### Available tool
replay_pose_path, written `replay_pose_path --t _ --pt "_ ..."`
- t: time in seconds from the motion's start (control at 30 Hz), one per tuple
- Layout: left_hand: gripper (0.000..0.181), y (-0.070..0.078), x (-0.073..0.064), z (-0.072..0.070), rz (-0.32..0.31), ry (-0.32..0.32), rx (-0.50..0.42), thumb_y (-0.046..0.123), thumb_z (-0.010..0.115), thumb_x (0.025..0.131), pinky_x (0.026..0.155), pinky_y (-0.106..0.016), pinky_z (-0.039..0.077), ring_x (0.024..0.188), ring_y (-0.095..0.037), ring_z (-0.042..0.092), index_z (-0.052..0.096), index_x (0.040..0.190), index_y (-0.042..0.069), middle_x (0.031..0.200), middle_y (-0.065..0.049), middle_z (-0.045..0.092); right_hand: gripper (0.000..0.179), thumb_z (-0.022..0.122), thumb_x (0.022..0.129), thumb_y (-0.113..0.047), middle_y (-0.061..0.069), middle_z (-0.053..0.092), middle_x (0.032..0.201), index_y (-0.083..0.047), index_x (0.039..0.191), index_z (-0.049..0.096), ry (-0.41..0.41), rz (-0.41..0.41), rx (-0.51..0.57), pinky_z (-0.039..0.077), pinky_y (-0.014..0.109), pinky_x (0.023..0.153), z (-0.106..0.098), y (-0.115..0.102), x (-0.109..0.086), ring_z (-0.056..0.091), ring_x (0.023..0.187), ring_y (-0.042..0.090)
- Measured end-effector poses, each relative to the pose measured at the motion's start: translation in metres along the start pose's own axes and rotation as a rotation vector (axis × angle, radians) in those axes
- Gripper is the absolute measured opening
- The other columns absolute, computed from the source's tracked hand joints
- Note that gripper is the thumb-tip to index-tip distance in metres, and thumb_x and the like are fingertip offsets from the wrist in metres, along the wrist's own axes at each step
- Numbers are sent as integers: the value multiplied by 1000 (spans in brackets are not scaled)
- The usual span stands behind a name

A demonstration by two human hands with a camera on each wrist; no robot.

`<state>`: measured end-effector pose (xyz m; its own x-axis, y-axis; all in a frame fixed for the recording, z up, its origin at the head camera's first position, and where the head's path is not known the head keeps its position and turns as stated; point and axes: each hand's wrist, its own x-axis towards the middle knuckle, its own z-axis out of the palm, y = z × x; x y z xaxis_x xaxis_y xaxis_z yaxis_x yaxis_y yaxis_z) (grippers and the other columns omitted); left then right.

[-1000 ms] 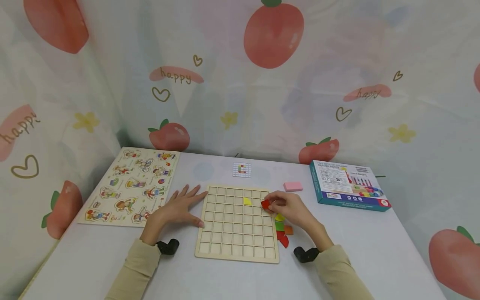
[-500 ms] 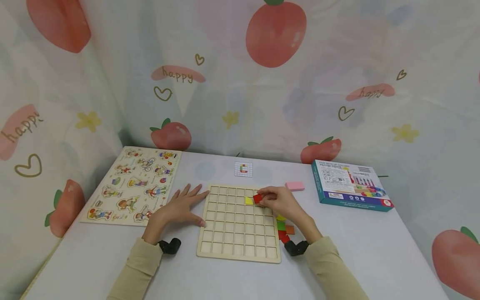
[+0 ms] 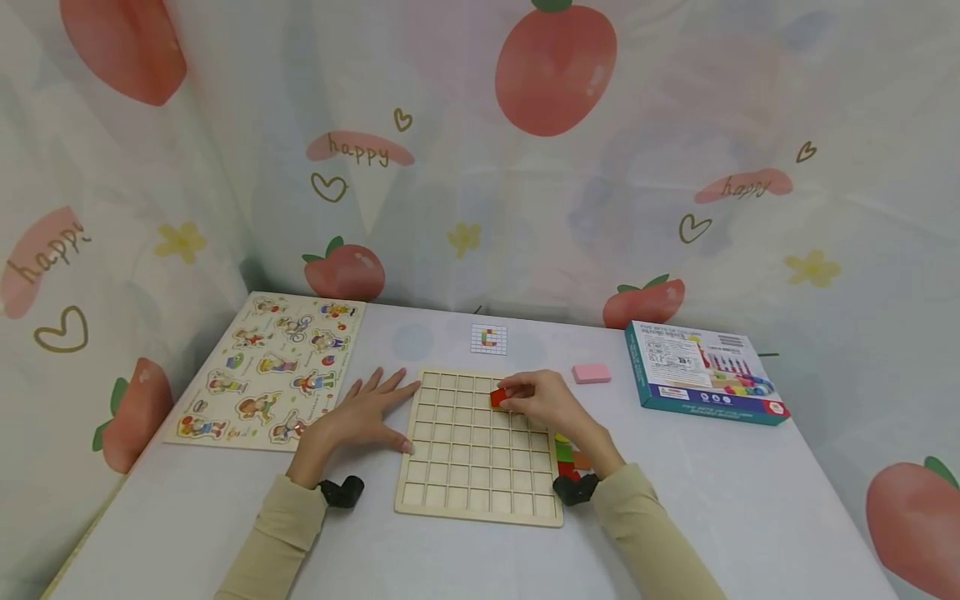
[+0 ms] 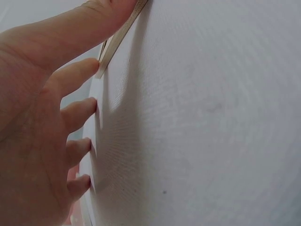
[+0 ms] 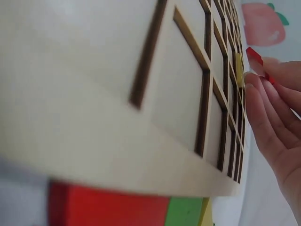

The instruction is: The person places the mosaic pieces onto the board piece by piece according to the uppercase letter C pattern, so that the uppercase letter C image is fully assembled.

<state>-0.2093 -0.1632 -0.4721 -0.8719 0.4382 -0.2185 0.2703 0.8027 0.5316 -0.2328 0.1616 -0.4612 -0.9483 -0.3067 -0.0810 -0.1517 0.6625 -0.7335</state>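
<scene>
My right hand (image 3: 542, 398) pinches a red tile (image 3: 498, 399) between thumb and fingers over the upper part of the wooden grid board (image 3: 480, 505). In the right wrist view the red tile (image 5: 254, 60) is tilted and just above a yellow tile (image 5: 240, 70) set in the grid. From above, the red tile mostly hides that yellow one. My left hand (image 3: 360, 425) lies spread at the board's left side, thumb and index fingertip touching its edge. The left wrist view shows the thumb (image 4: 70, 35) against the wooden edge and the other fingertips on the white table.
Beside the board's right edge lie green (image 3: 564, 452), orange (image 3: 582, 461), red and yellow tiles, partly covered by my right wrist. Behind the board are a small pattern card (image 3: 489, 340) and a pink block (image 3: 591, 373). A picture puzzle (image 3: 262, 367) lies left, a box (image 3: 705, 371) right.
My right hand has carried the red tile leftward from the board's right edge to over the yellow tile. The left hand stays at the board's left edge.
</scene>
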Motion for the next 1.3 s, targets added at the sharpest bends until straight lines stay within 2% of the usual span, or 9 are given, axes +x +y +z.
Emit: replay_pose_path --t 0.23,0.4,0.83,1.3 --pt "103 -2 1 1 -4 1 -11 47 87 77 125 -68 1 159 -46 1 36 162 18 172 -14 17 27 80 89 -13 2 74 93 -4 115 77 -30 -67 -29 58 31 82 6 -6 8 66 84 14" --pt "104 -4 3 2 -7 -7 -16 48 87 77 126 -67 0 159 -45 0 35 162 20 173 -13 16 25 80 89 -12 3 74 92 -3 112 77 -49 -69 -33 57 29 79 11 -11 14 65 83 13" --pt "103 -2 2 -1 -11 -19 -35 46 87 78 126 -66 -1 159 -44 -2 34 162 19 173 -14 15 24 79 90 -10 4 72 90 -1 112 77 -63 -94 -131 57 31 79 17 -17 19 62 81 13" --pt "103 -1 0 -2 -7 -18 -39 46 87 77 126 -66 -1 159 -45 -1 35 162 18 173 -14 15 23 81 87 -6 1 66 82 0 108 77 -86 -117 -140 50 26 70 18 -16 20 56 74 11"
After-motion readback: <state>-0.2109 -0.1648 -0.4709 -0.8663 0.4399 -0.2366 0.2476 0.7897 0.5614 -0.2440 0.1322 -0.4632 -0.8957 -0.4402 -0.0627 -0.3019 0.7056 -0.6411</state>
